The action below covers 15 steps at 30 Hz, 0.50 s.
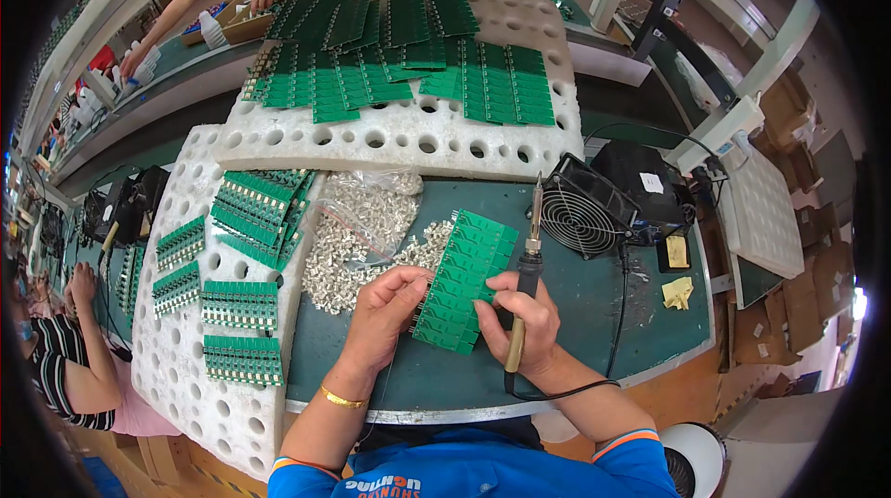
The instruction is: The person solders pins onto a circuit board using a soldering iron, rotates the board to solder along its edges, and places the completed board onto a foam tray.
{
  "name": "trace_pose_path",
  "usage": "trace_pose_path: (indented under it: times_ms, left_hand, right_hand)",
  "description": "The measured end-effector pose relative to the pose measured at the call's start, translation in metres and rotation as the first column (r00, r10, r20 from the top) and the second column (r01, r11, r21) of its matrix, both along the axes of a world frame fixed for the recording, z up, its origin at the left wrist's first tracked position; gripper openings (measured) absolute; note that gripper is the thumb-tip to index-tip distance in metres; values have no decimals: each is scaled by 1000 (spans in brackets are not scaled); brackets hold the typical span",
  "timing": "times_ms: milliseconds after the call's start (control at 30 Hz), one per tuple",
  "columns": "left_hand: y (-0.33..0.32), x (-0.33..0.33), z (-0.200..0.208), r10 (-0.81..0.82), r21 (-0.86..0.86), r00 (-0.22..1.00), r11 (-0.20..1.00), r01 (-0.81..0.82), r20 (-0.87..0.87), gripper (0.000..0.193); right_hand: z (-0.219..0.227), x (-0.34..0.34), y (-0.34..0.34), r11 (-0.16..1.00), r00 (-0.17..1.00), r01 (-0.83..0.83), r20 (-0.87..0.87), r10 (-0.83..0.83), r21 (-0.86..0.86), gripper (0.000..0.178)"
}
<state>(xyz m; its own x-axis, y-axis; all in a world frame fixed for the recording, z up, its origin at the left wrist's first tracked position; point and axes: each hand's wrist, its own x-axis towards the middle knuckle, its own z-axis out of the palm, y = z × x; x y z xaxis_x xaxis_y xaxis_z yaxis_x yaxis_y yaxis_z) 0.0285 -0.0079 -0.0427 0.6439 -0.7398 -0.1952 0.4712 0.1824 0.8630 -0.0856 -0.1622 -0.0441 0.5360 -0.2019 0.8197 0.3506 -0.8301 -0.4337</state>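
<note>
A green circuit board panel (466,280) is tilted up between my two hands above the bench. Pale connector pins line part of its left edge. My left hand (394,303) is closed in a pinch against that edge; what lies between its fingertips is too small to make out. A thin wire trails down below this hand. My right hand (524,317) grips a soldering iron (528,272), tip pointing up and away from the panel, while its thumb and a finger touch the panel's right edge. Small white metallic connectors (357,247) lie heaped beyond my left hand, partly in a clear bag.
Green panels (390,52) cover a white foam block (371,147) at the back. Boards with connectors (241,359) lie on left foam. A black fan (580,206), a dark box (640,182) and a yellow sponge (677,292) stand right. The iron's cord (566,394) loops near my right forearm. Other people work nearby.
</note>
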Motion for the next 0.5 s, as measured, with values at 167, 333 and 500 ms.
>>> trace_pose_path:
  times_ms: [167,333,500]
  left_hand:
    - [1,0,0,3,10,1000,1000,-3,15,18]
    - [3,1,6,-28,41,999,999,27,26,18]
    - [2,1,-3,-1,38,1000,999,0,30,18]
  right_hand:
    - [2,0,0,1000,1000,-15,-13,15,-8,48]
    - [1,-1,1,1000,1000,-9,-16,9,7,48]
    - [3,0,2,1000,1000,-2,-18,2,1,48]
